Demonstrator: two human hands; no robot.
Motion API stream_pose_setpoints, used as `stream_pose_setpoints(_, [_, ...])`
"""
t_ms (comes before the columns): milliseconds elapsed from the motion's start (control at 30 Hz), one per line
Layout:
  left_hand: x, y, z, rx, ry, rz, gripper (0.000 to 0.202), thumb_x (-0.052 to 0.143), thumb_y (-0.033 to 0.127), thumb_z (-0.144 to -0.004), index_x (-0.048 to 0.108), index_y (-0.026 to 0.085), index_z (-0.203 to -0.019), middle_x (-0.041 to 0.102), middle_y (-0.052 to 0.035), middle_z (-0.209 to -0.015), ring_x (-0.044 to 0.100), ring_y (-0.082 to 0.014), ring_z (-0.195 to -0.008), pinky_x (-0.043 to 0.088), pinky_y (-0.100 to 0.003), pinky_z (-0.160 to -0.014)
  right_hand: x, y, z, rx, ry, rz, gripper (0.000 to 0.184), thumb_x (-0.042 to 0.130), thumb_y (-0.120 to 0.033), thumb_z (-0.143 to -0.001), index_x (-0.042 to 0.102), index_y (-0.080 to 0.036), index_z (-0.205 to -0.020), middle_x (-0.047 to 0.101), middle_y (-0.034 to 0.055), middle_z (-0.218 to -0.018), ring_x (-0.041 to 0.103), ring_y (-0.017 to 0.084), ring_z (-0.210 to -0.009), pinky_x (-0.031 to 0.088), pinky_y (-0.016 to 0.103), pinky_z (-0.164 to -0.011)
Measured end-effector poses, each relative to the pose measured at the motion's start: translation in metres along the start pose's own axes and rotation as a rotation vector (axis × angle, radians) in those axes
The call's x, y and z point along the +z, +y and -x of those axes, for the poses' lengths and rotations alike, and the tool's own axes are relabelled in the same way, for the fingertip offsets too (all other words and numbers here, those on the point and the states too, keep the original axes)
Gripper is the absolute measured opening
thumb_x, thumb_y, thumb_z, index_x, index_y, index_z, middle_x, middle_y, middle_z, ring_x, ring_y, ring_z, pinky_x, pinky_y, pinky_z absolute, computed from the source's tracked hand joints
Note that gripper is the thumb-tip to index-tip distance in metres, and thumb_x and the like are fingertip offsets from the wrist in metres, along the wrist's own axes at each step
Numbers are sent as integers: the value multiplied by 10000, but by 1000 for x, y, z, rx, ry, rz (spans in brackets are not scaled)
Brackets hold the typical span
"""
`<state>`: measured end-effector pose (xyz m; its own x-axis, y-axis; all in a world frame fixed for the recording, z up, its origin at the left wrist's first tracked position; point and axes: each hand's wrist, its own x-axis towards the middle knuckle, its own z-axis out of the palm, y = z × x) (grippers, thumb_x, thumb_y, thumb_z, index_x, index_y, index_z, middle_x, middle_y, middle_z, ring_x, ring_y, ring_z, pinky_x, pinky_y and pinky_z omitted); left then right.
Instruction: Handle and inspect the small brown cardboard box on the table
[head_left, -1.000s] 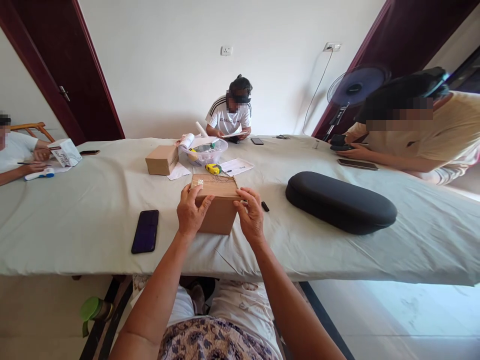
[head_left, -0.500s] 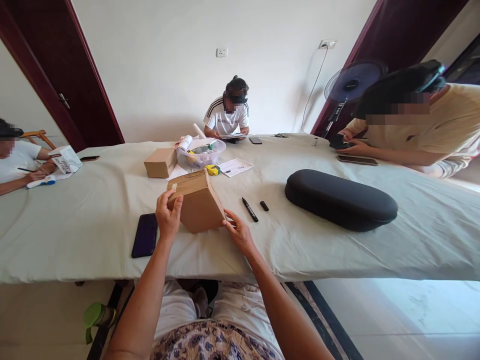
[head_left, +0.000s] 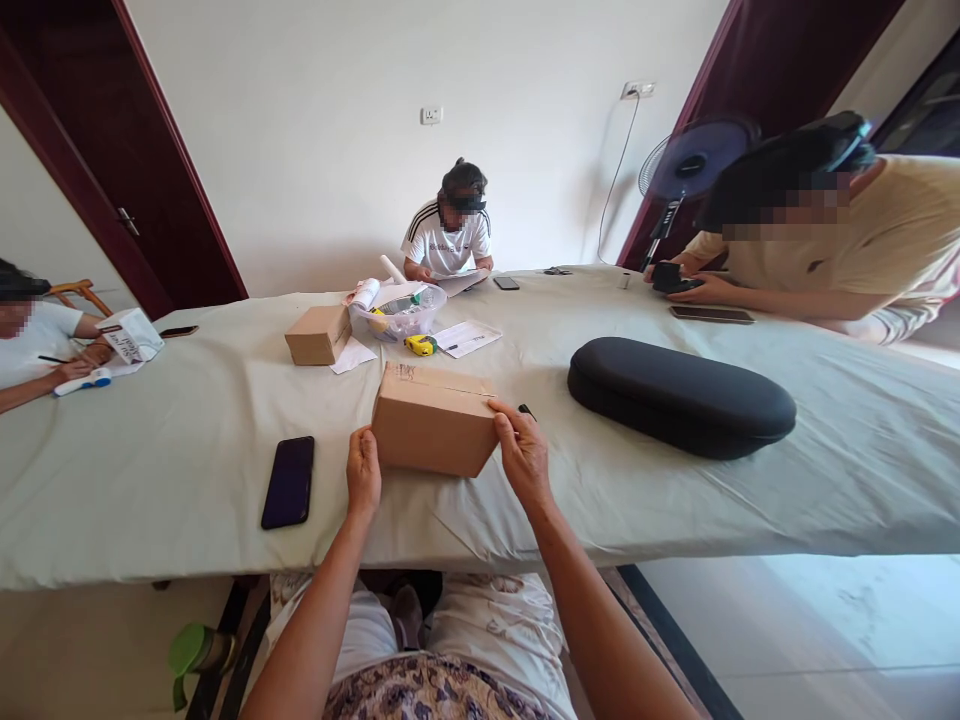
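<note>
A brown cardboard box [head_left: 435,425] rests on the pale cloth-covered table [head_left: 187,450] right in front of me, its long side facing me. My left hand [head_left: 364,478] presses against its left end, fingers together. My right hand [head_left: 523,450] grips the right end, thumb on the top edge. A dark phone [head_left: 289,481] lies to the left of the box. A small black marker cap [head_left: 527,411] peeks out just behind my right hand.
A second small cardboard box [head_left: 318,334], a clear bowl of items [head_left: 399,311], a yellow tape measure [head_left: 420,345] and a paper sheet [head_left: 469,337] lie farther back. A large black oval case [head_left: 679,395] sits to the right. Three other people sit around the table.
The box was tilted up on its edge half a second ago; now it lies flat with its long side toward me, one hand at each end. The black marker is now hidden behind it.
</note>
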<state>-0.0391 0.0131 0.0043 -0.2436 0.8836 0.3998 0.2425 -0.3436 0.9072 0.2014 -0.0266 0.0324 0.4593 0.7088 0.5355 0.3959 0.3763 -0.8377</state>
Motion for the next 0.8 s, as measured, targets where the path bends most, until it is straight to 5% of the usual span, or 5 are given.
stream_pose_setpoints(167, [-1,-18,13,13,-88,-242,504,364,598,-935,653,188,-882,690,-144,-1010,629,-291,-1065,458,-464,-1005,-9,3,1,-54,-33,160,444,498,-554,-914,736,-237,-1113,611,57,-866,576,213,-822,499,363,-788])
stream_pose_setpoints(400, [-20,-8,15,-20,-236,-342,408,329,435,-949,583,208,-724,657,-73,-758,640,-237,-792,502,-382,-802,4,-1,6,-45,-30,117,416,482,-525,-924,720,-230,-1096,610,65,-902,570,222,-871,498,381,-829])
stream_pose_setpoints(567, [-21,6,7,-33,-153,-250,443,291,461,-979,639,196,-1050,705,-111,-1085,652,-246,-1040,496,-386,-930,7,-4,7,-41,-31,89,411,503,-527,-910,722,-223,-1076,606,73,-919,566,217,-854,508,374,-798])
stream_pose_setpoints(667, [-14,23,-5,-44,-54,-134,506,351,529,-972,539,201,-1308,622,-133,-1324,569,-255,-1261,436,-398,-1066,10,-5,7,-30,-35,80,392,508,-515,-908,721,-229,-1070,604,67,-915,568,212,-843,512,371,-791])
stream_pose_setpoints(800, [5,46,-17,70,-38,-82,661,523,544,-916,366,235,-1479,535,-137,-1431,518,-257,-1329,423,-403,-1100,16,-6,9,-9,-44,57,374,510,-487,-907,717,-229,-1081,602,65,-941,575,203,-840,511,366,-791])
